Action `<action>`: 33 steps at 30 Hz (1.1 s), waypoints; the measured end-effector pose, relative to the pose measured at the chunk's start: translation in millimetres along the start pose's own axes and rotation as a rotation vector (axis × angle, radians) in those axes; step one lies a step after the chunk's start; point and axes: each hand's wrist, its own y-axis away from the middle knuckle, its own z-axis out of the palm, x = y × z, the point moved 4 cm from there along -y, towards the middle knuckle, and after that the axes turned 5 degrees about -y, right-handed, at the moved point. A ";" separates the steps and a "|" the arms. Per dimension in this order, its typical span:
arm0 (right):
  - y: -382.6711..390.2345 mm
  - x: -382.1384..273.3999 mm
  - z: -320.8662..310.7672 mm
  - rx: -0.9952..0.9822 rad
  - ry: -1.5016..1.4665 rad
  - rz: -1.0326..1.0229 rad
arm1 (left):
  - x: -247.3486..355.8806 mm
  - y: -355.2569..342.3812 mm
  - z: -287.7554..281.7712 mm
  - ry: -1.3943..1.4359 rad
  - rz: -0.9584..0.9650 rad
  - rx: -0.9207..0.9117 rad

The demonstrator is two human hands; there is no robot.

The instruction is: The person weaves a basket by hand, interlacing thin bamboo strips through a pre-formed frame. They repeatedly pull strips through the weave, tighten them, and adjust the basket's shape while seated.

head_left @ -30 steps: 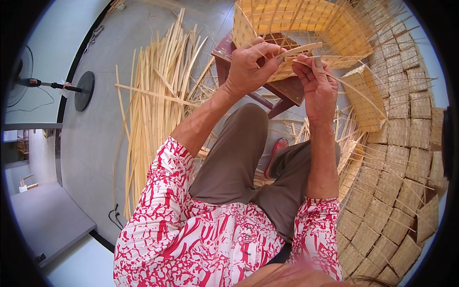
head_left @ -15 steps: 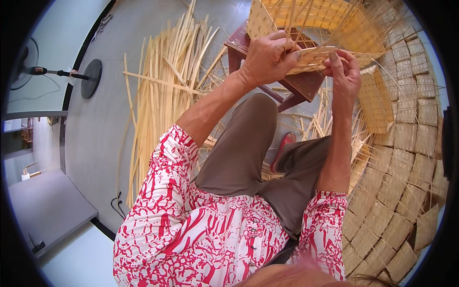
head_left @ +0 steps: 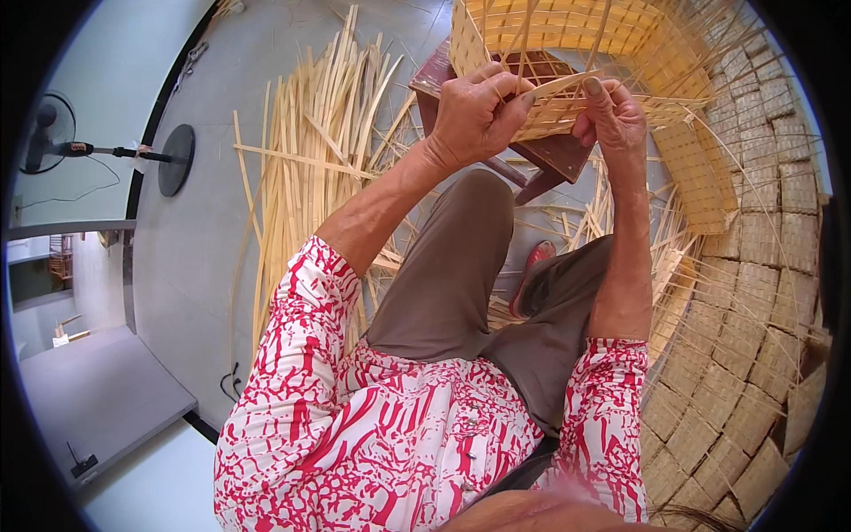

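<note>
Woven basket (head_left: 557, 115) over the stool (head_left: 567, 160), behind its near edge. Left hand (head_left: 479, 113) closed, pinching a pale strip (head_left: 558, 86); right hand (head_left: 613, 115) half-curled, thumb and forefinger at its other end. My judgement: keep strip flat, tension even.

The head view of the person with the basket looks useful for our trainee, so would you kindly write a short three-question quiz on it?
1. True or false: the left hand pinches a pale strip.
2. On which side of the view does the fan stand?
A: right
B: left
C: centre
3. Fill in the missing word: beneath the yellow basket is a dark red ____.

Key:
1. True.
2. B.
3. Stool.
</note>
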 end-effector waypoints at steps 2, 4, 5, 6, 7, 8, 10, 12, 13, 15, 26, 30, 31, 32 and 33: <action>0.2 1.1 -1.5 0.003 -0.014 0.020 | 1.4 -0.9 0.4 -0.035 -0.008 0.000; -0.6 3.0 -2.7 0.023 -0.024 0.036 | 2.6 -2.3 -1.4 -0.086 0.003 -0.064; -1.6 4.0 -3.4 0.019 0.001 0.046 | 1.7 -4.4 -2.8 -0.112 0.011 -0.099; -2.8 5.1 -5.7 0.014 0.026 0.056 | 0.3 -6.2 -2.4 -0.102 0.012 -0.140; -3.2 5.9 -6.1 0.009 0.052 0.067 | -1.3 -7.7 -1.3 -0.093 0.011 -0.180; -2.6 6.3 -6.1 0.017 0.044 0.062 | -2.4 -8.1 0.9 -0.083 0.010 -0.218; -1.8 6.8 -5.8 0.035 0.030 0.054 | -4.2 -9.4 1.0 -0.107 0.027 -0.244; -0.2 3.5 -2.3 0.019 0.017 0.037 | -2.4 -10.2 -1.0 -0.181 0.055 -0.258; -0.2 2.2 -1.6 0.012 0.011 0.029 | -3.2 -10.3 -1.4 -0.130 0.021 -0.265; 0.1 5.1 -0.3 -0.010 -0.065 0.028 | -5.6 -7.1 -4.7 -0.035 -0.056 -0.273; -4.6 3.7 1.2 0.190 0.061 0.002 | -7.9 -6.0 -4.1 -0.067 -0.029 -0.232; -10.6 17.2 -7.5 0.193 -0.023 -0.070 | -3.2 -13.9 -6.9 -0.059 -0.045 -0.299; -10.1 18.0 -6.2 0.194 0.003 -0.081 | 2.2 -13.8 -9.2 -0.038 -0.059 -0.303; -11.0 15.5 -4.2 0.195 0.030 -0.100 | 6.0 -15.5 -11.2 -0.017 -0.067 -0.303; -10.0 13.8 -2.2 0.200 0.019 -0.089 | 6.6 -15.5 -12.2 -0.045 -0.055 -0.310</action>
